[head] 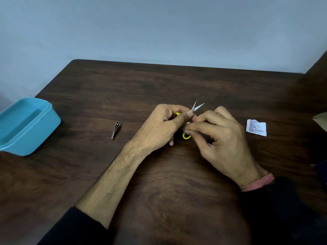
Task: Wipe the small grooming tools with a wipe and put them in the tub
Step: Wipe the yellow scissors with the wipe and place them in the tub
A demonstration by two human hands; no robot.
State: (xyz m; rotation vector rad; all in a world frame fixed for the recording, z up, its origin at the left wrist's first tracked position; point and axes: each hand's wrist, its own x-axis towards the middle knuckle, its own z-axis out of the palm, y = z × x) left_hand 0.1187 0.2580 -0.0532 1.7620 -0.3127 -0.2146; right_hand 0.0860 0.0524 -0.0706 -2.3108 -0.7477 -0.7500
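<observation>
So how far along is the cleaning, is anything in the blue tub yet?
Nothing shows in the tub so far. Both the left hand and right hand hold the yellow-handled scissors, blades apart; whether a wipe is between the fingers is unclear. The nail clipper lies untouched on the table, waiting.

Around my work: a desk, a wall, and odds and ends at the right edge.

I sit at a dark brown wood-grain table [159,82] with a rounded far-left corner, set against a plain pale blue-grey wall [159,29]. At my far right, a tan, papery corner [321,121] pokes in over the tabletop, cut off by the frame so I cannot tell what it is. Below it, a dark blue object [322,169] also juts in from the edge, unidentifiable.
</observation>
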